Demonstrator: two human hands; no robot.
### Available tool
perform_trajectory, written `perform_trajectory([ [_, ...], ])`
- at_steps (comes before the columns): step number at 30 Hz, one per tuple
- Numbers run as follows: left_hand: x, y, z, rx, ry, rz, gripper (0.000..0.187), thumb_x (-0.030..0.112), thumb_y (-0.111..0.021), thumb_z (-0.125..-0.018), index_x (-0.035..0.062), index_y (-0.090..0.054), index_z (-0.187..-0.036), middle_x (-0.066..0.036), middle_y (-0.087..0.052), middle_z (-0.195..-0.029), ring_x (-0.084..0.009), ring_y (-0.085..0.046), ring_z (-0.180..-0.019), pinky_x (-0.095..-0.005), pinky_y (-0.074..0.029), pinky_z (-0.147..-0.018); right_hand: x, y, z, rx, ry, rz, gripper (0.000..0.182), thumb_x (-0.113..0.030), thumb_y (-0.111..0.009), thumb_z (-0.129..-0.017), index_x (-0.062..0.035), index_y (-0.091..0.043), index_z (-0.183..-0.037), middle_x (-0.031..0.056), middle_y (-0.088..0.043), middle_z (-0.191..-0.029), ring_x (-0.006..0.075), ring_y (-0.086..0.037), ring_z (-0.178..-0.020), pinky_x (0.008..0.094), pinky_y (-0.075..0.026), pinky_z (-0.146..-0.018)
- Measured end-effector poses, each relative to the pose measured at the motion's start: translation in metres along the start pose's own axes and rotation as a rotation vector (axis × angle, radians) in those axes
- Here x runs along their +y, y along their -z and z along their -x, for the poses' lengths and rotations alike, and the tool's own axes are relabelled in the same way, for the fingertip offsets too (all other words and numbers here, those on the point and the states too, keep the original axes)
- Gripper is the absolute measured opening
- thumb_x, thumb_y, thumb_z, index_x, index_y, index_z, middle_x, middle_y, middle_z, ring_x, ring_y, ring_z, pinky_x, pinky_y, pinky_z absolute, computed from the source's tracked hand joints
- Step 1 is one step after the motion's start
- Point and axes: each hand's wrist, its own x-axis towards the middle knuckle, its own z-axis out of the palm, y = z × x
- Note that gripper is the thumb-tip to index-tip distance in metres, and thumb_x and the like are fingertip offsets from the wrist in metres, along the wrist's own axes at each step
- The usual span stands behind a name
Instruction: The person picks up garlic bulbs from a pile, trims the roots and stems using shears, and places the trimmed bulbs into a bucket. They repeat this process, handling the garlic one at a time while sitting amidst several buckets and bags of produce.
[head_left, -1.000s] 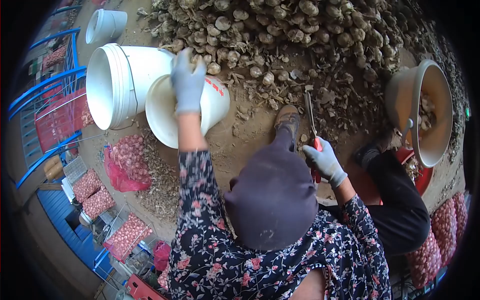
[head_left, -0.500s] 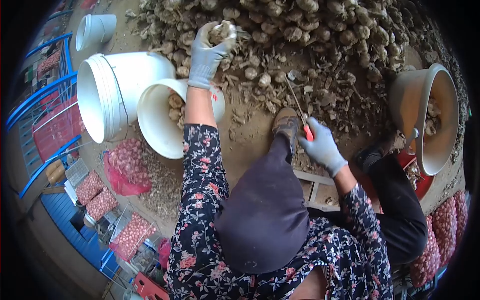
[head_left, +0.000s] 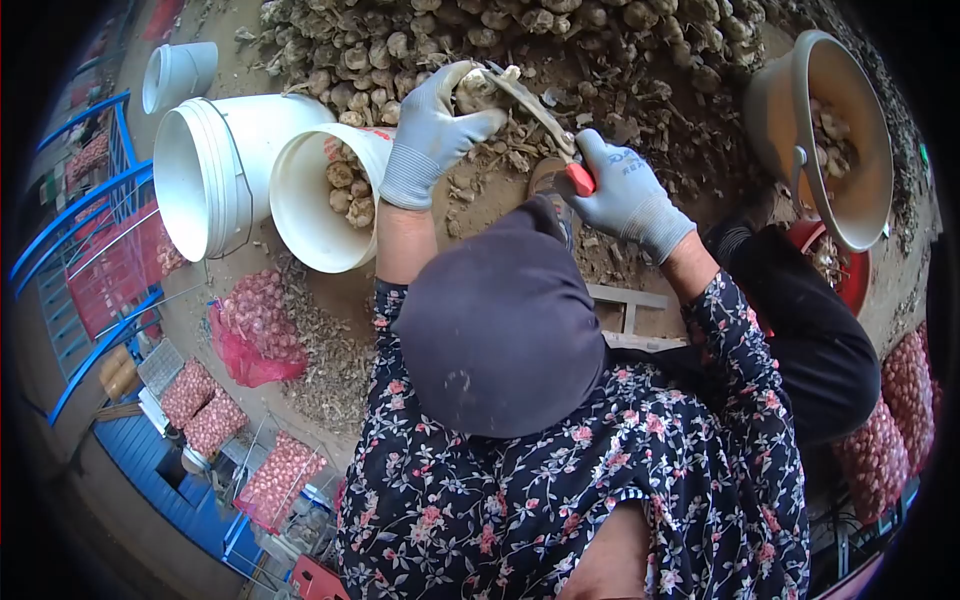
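Observation:
My left hand [head_left: 435, 138], in a grey glove, is closed around a garlic bulb [head_left: 477, 92] in front of the heap. In my gloved right hand [head_left: 628, 198] is a red-handled knife [head_left: 541, 116], gripped by its handle. The long metal blade points up and left, its far end lying at the bulb in my left hand. Exactly where the edge meets the bulb is hard to make out. Behind both hands rises the large garlic heap [head_left: 390, 45]. A white bucket [head_left: 285, 215] lies tipped beside my left forearm with several bulbs inside.
More white buckets [head_left: 183, 190] lie on their sides at the left. A beige tub [head_left: 775, 120] with some garlic leans over a red basin [head_left: 858, 275] at the right. Filled mesh sacks [head_left: 265, 320] stand on both sides. Garlic trimmings litter the ground.
My right hand has moved up, bringing the knife blade to the bulb. My left hand has come slightly right and lower with the bulb. The view has shifted a little.

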Motion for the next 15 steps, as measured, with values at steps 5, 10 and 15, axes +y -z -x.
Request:
perform_trajectory([
  [5,-0.001,-0.016,0.011,0.102,0.016,0.391,0.05,0.001,-0.073,-0.068,-0.0003,-0.057,-0.115,-0.004,-0.063,-0.099,-0.0109,-0.061,-0.086,-0.0256,-0.052,-0.076,0.013,-0.02,0.03,0.156,-0.032,-0.142,0.027,-0.023,-0.06,-0.08,-0.0008,-0.046,-0.088,0.024,-0.058,-0.074,0.0442,-0.058,-0.078,0.0485,-0.046,-0.067],
  [10,-0.014,-0.035,0.018,-0.189,-0.158,1.028,0.059,-0.012,-0.06,-0.073,0.0083,-0.045,-0.126,-0.008,-0.055,-0.114,-0.0165,-0.057,-0.103,-0.0274,-0.05,-0.087,0.019,-0.013,0.048,0.235,-0.077,-0.232,0.033,-0.028,-0.061,-0.082,-0.0015,-0.046,-0.094,0.0225,-0.06,-0.074,0.0429,-0.059,-0.076,0.0492,-0.046,-0.067],
  [15,-0.004,-0.046,0.013,-0.053,-0.185,0.799,0.055,-0.013,-0.06,-0.072,0.0062,-0.046,-0.122,-0.008,-0.054,-0.115,-0.0146,-0.057,-0.101,-0.0254,-0.05,-0.085,0.013,0.012,0.048,0.202,0.011,0.248,0.035,-0.031,-0.061,-0.081,-0.0058,-0.047,-0.101,0.0163,-0.06,-0.088,0.0345,-0.06,-0.087,0.0436,-0.048,-0.073],
])
